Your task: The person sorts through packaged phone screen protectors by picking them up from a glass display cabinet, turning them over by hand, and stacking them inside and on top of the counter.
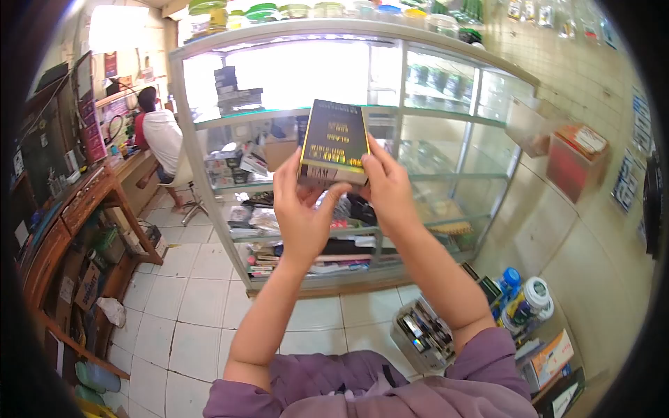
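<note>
A black box with yellow lettering [336, 136] is held up in front of the glass display cabinet, its printed face toward me. My left hand [301, 203] supports its lower left side, with the thumb near the bottom edge. My right hand [388, 182] grips the right side near the lower corner. Some fingers of both hands are hidden behind the box. Directly beyond stands the glass display cabinet [293, 33], its shelves holding small boxes and packets.
A grey bin of small items [423, 334] stands on the tiled floor near my right arm. Jars [533, 296] and boxes line the right wall. At left are a wooden desk [90, 202] and a person seated on a chair [164, 136]. A red box [577, 157] is at right.
</note>
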`<act>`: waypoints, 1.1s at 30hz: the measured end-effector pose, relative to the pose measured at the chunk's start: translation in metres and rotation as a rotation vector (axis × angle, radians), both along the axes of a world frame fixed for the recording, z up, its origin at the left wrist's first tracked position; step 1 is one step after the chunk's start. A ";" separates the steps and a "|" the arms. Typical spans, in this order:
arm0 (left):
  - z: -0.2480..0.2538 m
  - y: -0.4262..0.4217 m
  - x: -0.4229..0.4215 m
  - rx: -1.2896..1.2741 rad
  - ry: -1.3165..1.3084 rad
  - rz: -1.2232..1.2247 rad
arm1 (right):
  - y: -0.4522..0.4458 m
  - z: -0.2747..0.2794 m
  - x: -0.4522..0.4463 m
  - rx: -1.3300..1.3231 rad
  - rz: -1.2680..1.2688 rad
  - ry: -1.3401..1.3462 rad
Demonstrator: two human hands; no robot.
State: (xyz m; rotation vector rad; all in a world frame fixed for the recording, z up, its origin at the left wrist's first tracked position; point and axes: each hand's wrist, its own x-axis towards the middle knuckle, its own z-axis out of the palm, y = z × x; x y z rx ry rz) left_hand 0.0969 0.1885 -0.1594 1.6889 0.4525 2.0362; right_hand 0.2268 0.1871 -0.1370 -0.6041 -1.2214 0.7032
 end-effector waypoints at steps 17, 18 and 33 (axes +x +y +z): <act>0.151 0.384 -0.154 -0.104 0.251 0.438 | 0.437 0.157 -0.094 -0.236 0.112 -0.228; 0.159 0.379 -0.156 -0.254 0.302 0.407 | 0.437 0.160 -0.098 -0.241 0.160 -0.261; 0.171 0.475 -0.197 -0.214 0.540 0.665 | 0.536 0.170 -0.099 0.034 -0.073 -1.119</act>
